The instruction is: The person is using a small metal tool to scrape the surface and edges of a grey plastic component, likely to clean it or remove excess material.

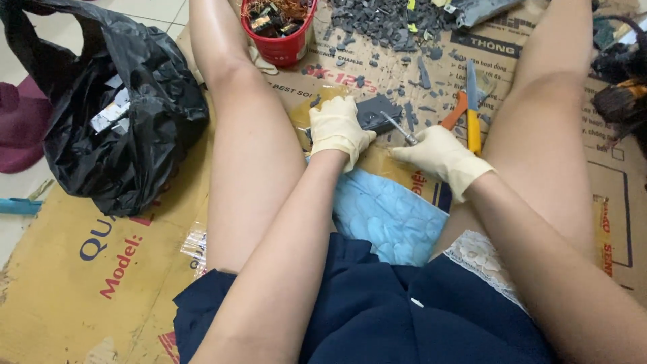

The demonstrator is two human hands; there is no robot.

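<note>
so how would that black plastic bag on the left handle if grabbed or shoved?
The black plastic bag is probably floppy: its film is crumpled and slumped on the cardboard. It likely sags and shifts rather than slides, since loose pale pieces show through its open mouth and might spill.

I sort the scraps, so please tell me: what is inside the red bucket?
The red bucket holds tangled copper-coloured wire and small dark parts on top. Anything deeper is covered by that layer and the bucket wall.
</note>
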